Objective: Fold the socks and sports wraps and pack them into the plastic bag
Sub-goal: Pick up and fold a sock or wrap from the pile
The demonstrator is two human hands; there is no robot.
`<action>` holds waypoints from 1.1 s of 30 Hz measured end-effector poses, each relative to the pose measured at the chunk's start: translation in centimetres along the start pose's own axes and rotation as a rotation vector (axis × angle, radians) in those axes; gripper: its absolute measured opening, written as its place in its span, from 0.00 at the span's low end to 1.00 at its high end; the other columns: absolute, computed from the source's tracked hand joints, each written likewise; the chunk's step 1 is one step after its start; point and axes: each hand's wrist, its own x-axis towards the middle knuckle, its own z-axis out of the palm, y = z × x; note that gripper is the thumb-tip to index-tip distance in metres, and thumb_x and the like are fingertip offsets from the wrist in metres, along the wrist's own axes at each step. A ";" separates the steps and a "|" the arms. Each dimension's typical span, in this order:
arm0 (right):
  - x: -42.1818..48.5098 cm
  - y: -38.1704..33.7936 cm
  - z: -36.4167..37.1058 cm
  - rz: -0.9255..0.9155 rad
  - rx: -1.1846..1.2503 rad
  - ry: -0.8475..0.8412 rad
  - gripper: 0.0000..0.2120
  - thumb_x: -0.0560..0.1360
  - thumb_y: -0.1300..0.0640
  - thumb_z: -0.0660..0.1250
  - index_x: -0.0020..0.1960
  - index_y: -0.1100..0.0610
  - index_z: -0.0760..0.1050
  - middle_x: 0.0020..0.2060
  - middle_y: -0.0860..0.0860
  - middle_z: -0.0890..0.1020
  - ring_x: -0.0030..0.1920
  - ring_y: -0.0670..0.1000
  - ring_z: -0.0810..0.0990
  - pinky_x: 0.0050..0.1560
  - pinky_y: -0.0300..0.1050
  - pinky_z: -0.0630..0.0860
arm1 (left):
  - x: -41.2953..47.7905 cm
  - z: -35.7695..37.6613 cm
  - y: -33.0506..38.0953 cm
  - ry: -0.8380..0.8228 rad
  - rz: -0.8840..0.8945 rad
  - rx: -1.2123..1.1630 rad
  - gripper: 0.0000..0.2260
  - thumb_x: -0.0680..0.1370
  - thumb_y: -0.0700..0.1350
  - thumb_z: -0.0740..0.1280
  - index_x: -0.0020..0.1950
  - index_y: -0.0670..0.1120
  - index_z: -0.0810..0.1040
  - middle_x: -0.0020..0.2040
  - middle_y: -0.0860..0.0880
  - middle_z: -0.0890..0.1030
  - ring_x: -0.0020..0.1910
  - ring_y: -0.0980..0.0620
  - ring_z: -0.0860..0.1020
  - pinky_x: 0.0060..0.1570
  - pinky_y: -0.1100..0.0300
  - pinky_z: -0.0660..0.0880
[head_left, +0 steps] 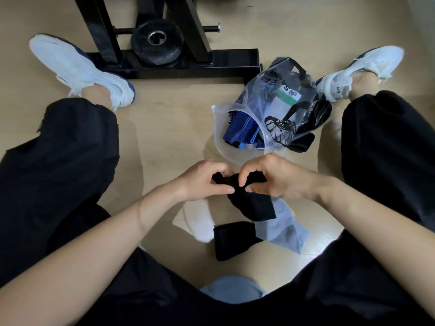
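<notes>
Step in hand: folding black sock (251, 205). Pinched at upper end by left grip (202, 181) and right grip (279, 177), above floor. Next, likely: double over, tuck into open plastic bag (219, 135) just ahead.

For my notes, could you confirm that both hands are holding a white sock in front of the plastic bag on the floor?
Not quite: in the head view the left hand and right hand hold a black sock, not a white one, in front of the plastic bag on the floor.
</notes>
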 end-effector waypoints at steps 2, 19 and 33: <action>0.0 0.1 -0.2 0.006 -0.012 0.014 0.08 0.74 0.60 0.73 0.50 0.49 0.82 0.46 0.41 0.84 0.49 0.44 0.81 0.55 0.44 0.76 | -0.4 -0.2 -0.1 -0.051 -0.091 -0.073 0.10 0.74 0.47 0.77 0.43 0.55 0.76 0.41 0.59 0.81 0.42 0.60 0.78 0.47 0.56 0.74; -1.1 2.0 -4.9 0.113 -0.071 0.497 0.10 0.73 0.63 0.75 0.52 0.52 0.83 0.44 0.38 0.82 0.45 0.31 0.78 0.49 0.23 0.68 | -1.8 -5.3 -0.6 0.418 -0.397 -0.425 0.05 0.77 0.42 0.74 0.43 0.44 0.82 0.34 0.51 0.82 0.32 0.58 0.76 0.35 0.65 0.73; 1.4 -0.3 0.5 0.057 0.206 0.514 0.17 0.72 0.69 0.73 0.59 0.59 0.81 0.45 0.42 0.82 0.45 0.40 0.80 0.48 0.32 0.75 | -1.3 -3.5 3.8 0.476 -0.446 -0.579 0.01 0.77 0.41 0.73 0.48 0.46 0.84 0.40 0.45 0.82 0.38 0.53 0.80 0.37 0.58 0.81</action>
